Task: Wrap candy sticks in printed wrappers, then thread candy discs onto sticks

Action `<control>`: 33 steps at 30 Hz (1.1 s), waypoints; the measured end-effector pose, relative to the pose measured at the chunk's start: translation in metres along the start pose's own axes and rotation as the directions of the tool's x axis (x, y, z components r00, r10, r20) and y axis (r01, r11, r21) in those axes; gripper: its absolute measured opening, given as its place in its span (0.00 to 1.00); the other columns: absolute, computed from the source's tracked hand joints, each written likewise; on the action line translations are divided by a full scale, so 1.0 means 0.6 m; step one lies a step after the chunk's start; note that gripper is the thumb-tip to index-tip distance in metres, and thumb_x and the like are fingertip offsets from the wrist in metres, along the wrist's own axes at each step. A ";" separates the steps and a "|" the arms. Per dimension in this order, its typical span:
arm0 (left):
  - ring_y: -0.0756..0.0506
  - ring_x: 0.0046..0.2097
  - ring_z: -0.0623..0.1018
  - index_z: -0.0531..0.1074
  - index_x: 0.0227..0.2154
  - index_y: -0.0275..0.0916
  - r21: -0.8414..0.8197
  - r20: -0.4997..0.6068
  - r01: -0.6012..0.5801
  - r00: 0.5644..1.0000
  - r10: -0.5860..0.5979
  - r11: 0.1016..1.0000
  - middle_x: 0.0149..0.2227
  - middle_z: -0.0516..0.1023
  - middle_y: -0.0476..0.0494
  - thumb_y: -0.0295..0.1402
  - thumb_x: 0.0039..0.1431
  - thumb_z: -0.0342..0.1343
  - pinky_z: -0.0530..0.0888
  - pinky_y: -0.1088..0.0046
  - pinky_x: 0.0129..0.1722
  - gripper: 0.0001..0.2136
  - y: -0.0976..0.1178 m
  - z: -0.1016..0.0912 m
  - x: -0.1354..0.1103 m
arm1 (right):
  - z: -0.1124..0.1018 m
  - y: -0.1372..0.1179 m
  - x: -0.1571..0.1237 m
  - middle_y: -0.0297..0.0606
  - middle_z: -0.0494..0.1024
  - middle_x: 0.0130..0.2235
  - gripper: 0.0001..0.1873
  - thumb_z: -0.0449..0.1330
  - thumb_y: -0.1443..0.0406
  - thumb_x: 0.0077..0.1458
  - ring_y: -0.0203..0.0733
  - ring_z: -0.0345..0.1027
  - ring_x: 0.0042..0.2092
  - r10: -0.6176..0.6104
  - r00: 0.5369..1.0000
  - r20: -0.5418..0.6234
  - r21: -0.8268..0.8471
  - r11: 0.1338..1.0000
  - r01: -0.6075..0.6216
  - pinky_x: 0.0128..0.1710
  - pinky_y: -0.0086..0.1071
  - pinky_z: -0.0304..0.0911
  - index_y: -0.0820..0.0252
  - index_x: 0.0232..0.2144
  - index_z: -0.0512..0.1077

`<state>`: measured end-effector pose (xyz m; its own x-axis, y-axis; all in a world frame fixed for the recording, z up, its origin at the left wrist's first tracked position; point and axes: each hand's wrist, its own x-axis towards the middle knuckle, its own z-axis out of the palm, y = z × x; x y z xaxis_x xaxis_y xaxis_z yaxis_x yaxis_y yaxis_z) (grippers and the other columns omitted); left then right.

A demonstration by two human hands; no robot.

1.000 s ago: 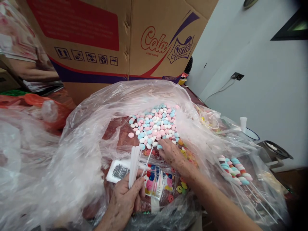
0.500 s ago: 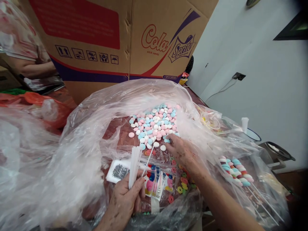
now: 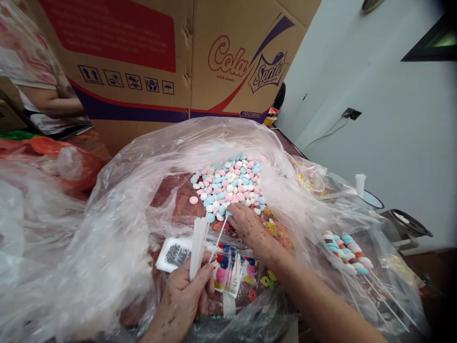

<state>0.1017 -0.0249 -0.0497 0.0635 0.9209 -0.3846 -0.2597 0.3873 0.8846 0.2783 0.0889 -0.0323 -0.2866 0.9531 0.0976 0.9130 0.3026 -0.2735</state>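
My left hand (image 3: 187,293) is closed round a bundle of thin white sticks (image 3: 198,245). Out of the same grip, a single white stick (image 3: 219,238) slants up toward the right. At its upper tip, my right hand (image 3: 248,227) pinches a light blue candy (image 3: 229,214); whether the stick has entered it I cannot tell. Just beyond lies a pile of pink, blue and white oval candies (image 3: 232,183). Coloured ring-shaped gummies (image 3: 274,228) are beside and partly under my right forearm. Below the stick lie printed packets (image 3: 228,276) and a white pack with a black code (image 3: 175,255).
Crumpled clear plastic (image 3: 117,228) surrounds the candies. A tall cardboard box (image 3: 143,105) stands behind. To the right, candy-threaded sticks (image 3: 348,252) lie on plastic. A red plastic bag (image 3: 89,169) is at left, where another person's forearm (image 3: 60,105) shows.
My right hand has moved left from the pile's right edge to the single stick's tip, bringing a blue candy. My left hand stays nearly still.
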 end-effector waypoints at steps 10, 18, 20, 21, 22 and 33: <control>0.56 0.11 0.60 0.77 0.36 0.36 0.045 0.024 -0.026 0.999 0.025 0.999 0.16 0.72 0.54 0.48 0.50 0.63 0.51 0.81 0.10 0.19 -0.024 -0.009 0.014 | -0.024 -0.003 -0.027 0.33 0.76 0.31 0.08 0.56 0.61 0.57 0.38 0.70 0.31 0.238 0.970 -0.053 0.632 0.760 -0.153 0.33 0.31 0.67 0.58 0.36 0.72; 0.55 0.10 0.57 0.79 0.36 0.35 0.109 0.013 -0.084 0.996 0.083 0.990 0.14 0.71 0.53 0.48 0.50 0.62 0.47 0.79 0.10 0.20 -0.032 -0.005 0.018 | -0.052 -0.024 -0.049 0.34 0.80 0.32 0.16 0.73 0.60 0.37 0.40 0.73 0.32 0.365 0.908 0.208 0.978 -0.042 -0.207 0.35 0.34 0.70 0.58 0.30 0.77; 0.55 0.10 0.58 0.79 0.36 0.35 0.125 0.003 -0.089 0.996 0.090 0.988 0.14 0.71 0.53 0.46 0.50 0.61 0.49 0.79 0.10 0.18 -0.025 -0.003 0.015 | -0.053 -0.023 -0.048 0.34 0.80 0.32 0.16 0.73 0.60 0.37 0.39 0.73 0.32 0.367 0.908 0.204 0.979 -0.054 -0.198 0.35 0.33 0.70 0.58 0.30 0.78; 0.54 0.11 0.59 0.78 0.36 0.35 0.135 0.003 -0.092 0.996 0.092 0.987 0.15 0.72 0.53 0.45 0.51 0.61 0.51 0.79 0.10 0.17 -0.021 -0.003 0.014 | -0.053 -0.023 -0.048 0.33 0.80 0.32 0.15 0.74 0.60 0.37 0.38 0.73 0.32 0.362 0.910 0.202 0.979 -0.059 -0.194 0.35 0.33 0.70 0.58 0.30 0.78; 0.54 0.11 0.59 0.79 0.35 0.36 0.147 0.005 -0.093 0.996 0.094 0.985 0.15 0.72 0.53 0.44 0.51 0.62 0.52 0.79 0.11 0.16 -0.018 -0.002 0.012 | -0.053 -0.023 -0.048 0.33 0.81 0.32 0.15 0.73 0.60 0.37 0.38 0.74 0.32 0.356 0.913 0.199 0.980 -0.063 -0.189 0.36 0.33 0.70 0.58 0.31 0.78; 0.53 0.11 0.59 0.79 0.36 0.36 0.144 -0.004 -0.077 0.997 0.079 0.987 0.15 0.72 0.52 0.44 0.51 0.62 0.52 0.79 0.10 0.16 -0.019 -0.003 0.012 | -0.040 -0.019 -0.056 0.33 0.81 0.32 0.12 0.70 0.59 0.44 0.38 0.73 0.32 0.328 0.942 0.070 0.980 0.155 -0.127 0.35 0.32 0.68 0.57 0.33 0.81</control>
<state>0.1036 -0.0225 -0.0630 0.0386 0.9484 -0.3148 -0.1224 0.3172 0.9404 0.2843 0.0533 -0.0093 0.0097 0.9979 -0.0647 -0.1060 -0.0633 -0.9923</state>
